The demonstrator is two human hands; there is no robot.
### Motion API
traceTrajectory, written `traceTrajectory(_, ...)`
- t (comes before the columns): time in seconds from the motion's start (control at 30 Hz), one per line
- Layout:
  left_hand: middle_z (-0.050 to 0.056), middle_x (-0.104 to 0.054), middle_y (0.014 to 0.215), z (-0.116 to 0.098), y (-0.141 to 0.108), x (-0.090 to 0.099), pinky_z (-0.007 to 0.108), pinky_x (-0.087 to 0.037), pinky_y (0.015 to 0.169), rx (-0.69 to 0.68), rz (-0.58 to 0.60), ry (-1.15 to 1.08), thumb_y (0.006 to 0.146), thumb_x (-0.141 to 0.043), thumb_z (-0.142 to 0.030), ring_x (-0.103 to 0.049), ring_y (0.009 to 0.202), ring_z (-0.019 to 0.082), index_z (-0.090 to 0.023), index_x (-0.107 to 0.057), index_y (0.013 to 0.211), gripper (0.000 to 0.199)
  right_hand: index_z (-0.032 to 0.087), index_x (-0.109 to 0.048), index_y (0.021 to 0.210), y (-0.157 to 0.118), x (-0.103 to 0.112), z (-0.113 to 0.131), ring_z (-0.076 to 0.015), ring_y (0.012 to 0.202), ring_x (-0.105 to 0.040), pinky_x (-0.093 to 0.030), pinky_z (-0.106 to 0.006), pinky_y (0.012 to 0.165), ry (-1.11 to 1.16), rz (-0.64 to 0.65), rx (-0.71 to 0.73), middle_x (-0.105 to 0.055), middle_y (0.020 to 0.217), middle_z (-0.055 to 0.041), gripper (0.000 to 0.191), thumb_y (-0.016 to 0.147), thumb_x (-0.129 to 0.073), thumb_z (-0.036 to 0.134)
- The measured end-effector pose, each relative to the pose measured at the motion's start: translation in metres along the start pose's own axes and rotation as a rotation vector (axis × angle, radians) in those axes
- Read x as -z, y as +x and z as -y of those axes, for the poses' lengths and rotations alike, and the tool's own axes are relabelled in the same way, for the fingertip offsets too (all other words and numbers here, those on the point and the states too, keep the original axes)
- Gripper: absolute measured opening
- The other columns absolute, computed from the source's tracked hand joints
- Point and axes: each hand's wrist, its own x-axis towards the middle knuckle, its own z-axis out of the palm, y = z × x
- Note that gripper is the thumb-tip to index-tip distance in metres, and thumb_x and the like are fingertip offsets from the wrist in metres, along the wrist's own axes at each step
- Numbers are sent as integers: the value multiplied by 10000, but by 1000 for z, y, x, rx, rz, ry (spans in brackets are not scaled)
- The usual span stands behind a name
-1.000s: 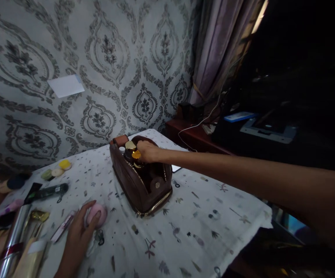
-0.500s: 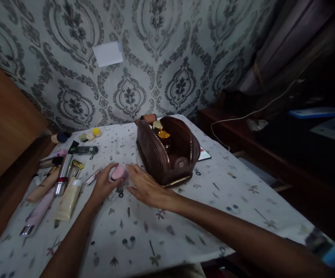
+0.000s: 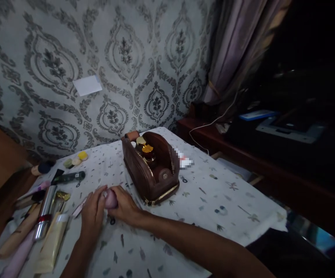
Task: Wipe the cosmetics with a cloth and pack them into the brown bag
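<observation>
Between my two hands is a small pink, rounded thing (image 3: 111,199), which looks like a makeup sponge; a whitish, see-through bit shows at its left side. My left hand (image 3: 93,211) closes on it from the left, fingertips at its upper edge. From the right, my right hand (image 3: 124,205) curls its thumb and fingers around it. Both hands are low over the tablecloth, in front of an unzipped brown toiletry bag (image 3: 138,181). Bottles with gold caps (image 3: 147,150) stand inside the bag. A slim pinkish tube (image 3: 79,207) lies just left of my left hand.
Cosmetics crowd the table's left side: a cream tube (image 3: 51,245), a silver bottle with a red band (image 3: 44,216), a dark green bottle (image 3: 70,177) and small sponges (image 3: 76,160). The patterned tablecloth (image 3: 213,200) ends at the right edge, near a dark desk (image 3: 196,125) with a white cable.
My right hand has come in from beside the pink thing and now grips it together with my left. The camera view has turned right, so the bag and table appear further left.
</observation>
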Motion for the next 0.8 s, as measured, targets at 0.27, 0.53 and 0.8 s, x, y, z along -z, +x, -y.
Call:
traceTrajectory(0.27, 126, -662, 1300, 8, 5, -4, 552, -324, 1160, 216, 114, -210, 875, -478, -610, -553, 1276, 327, -183, -672, 1192, 567, 212, -529, 1192, 5, 3, -8, -242, 1080, -598, -495, -351, 937, -37, 121, 51, -589, 1172, -57, 622, 632, -797, 202)
traceTrajectory(0.53, 85, -748, 1125, 1, 10, -3, 432, -523, 1019, 748, 64, -813, 803, -542, -717, -658, 1158, 302, -201, -684, 1183, 657, 219, -593, 1243, 5, 0, -8, -234, 1101, -630, -491, -306, 934, 234, 109, 48, -655, 1213, -46, 788, 521, -910, 210)
traceTrajectory(0.8, 69, -783, 940, 4, 8, -12, 441, -569, 966, 882, -29, -922, 779, -590, -653, -682, 1107, 318, -227, -753, 1036, 524, 311, -593, 1314, 0, 11, 2, -235, 1199, -569, -429, -320, 1054, 149, 29, 139, -563, 1317, -43, 763, 613, -893, 305)
